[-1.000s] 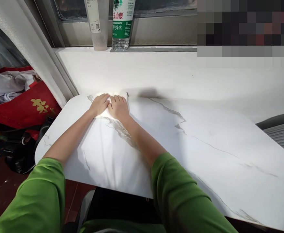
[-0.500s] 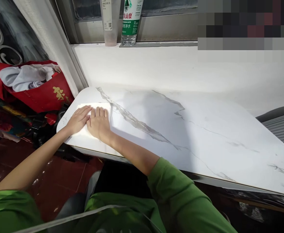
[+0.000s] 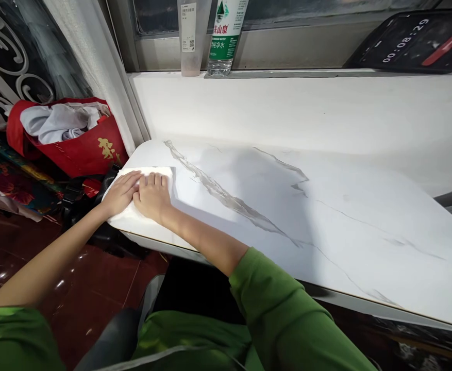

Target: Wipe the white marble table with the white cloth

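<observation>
A long white table [image 3: 345, 221] with grey marbled veins runs across the view, its left end rounded, its back side up against a white wall [image 3: 272, 113]. Dark red floor tiles [image 3: 86, 293] show at lower left, and above the wall stretches a metal-framed window [image 3: 295, 15]. The person's arms, in green sleeves [image 3: 283, 304] that stop near the elbows, both reach to the table's left end. A pale curtain [image 3: 90, 67] hangs at the left of the window, and just below it sits a red bag [image 3: 82, 149] with a gold character, holding crumpled pale fabric [image 3: 57, 121]. At the right of the window ledge leans a black phone [image 3: 415, 44], its screen reading 00:08:29. The white cloth [image 3: 133, 214] lies spread on the table at the rounded left end, close to the front edge; whether it hangs over the side I cannot tell. On the ledge stand a water bottle [image 3: 226, 41] with a green and white label and, near its left, a translucent cup [image 3: 191, 38] with a printed sticker. The left hand [image 3: 120, 196] and right hand [image 3: 154, 198] lie flat on the cloth side by side, fingers stretched out and pinching nothing, the left fingertips meeting the right hand's thumb side.
</observation>
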Tool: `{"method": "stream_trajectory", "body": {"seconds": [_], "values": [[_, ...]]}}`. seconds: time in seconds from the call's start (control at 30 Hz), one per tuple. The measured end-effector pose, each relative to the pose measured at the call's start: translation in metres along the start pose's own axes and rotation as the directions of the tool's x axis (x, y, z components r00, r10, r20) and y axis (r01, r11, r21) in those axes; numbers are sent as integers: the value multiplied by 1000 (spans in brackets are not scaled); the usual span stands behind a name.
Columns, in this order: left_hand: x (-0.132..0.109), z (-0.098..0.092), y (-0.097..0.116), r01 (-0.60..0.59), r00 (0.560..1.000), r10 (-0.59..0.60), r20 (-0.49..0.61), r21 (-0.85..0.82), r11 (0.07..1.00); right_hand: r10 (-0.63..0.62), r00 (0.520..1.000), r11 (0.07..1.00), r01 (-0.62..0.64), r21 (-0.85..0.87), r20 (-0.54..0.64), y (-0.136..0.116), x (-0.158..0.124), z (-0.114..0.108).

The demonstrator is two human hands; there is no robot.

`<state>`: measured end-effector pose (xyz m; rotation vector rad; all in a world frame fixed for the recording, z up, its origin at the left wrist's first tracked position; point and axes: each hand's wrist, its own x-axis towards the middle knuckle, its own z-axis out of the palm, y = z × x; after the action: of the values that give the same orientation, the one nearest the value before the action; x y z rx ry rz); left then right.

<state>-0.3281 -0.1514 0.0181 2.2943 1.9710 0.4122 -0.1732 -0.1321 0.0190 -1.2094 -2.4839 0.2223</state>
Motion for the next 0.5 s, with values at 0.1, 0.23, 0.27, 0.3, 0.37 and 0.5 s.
{"method": "stream_trajectory", "body": {"seconds": [0.1, 0.23, 0.27, 0.3, 0.37, 0.5], "values": [[32, 4, -7, 4, 1000, -4, -17, 17, 1000, -16, 998, 1000, 15, -15, -58, 18, 27, 6], [86, 12, -14, 13, 1000, -13, -29, 0, 1000, 31, 997, 999, -32, -23, -72, 47, 67, 14], [99, 14, -16, 16, 999, -16, -30, -6, 1000, 41, 996, 999, -43, -26, -75, 54, 77, 16], [113, 16, -17, 16, 999, -16, -31, -13, 1000, 47, 996, 998, -49, -28, -81, 62, 87, 19], [138, 21, -21, 11, 999, -11, -34, -25, 1000, 49, 994, 998, -53, -32, -102, 77, 104, 23], [181, 29, -28, -2, 999, 0, -34, -57, 998, 44, 990, 997, -51, -49, -137, 105, 134, 31]]}}
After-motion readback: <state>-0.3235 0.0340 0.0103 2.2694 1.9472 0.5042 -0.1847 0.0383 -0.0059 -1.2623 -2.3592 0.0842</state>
